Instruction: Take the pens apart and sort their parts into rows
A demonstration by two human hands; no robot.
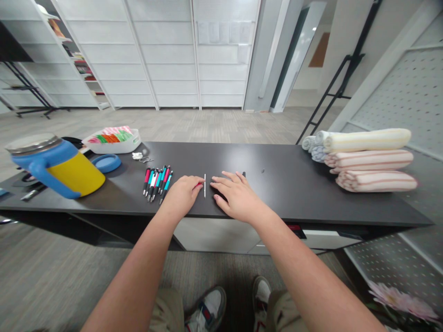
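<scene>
Pinching a small red piece (200, 185) between thumb and fingertips, my left grip (182, 193) is reaching over the near part of a long, dark table (294, 184). A slim, pale rod (205, 186) is lying just to the right of those fingertips, pointing away from me, in the gap between my two hands. My right grip (238, 196) is spreading its fingers, palm down and low over the table; I cannot tell whether it is covering anything. The tip of a dark piece (244, 174) is showing just beyond its fingers, and a tiny dark bit (263, 171) is lying farther right.

To the left of my left grip, a cluster of pens (166, 186) in red, teal, white and black is lying close together. Farther left, a large yellow-and-blue mug (74, 170) is standing near a round blue lid (106, 163), and a white tray (116, 147) behind them is holding colourful packets. At the table's right end, striped rolled cloths (375, 159) are sitting in a stack.
</scene>
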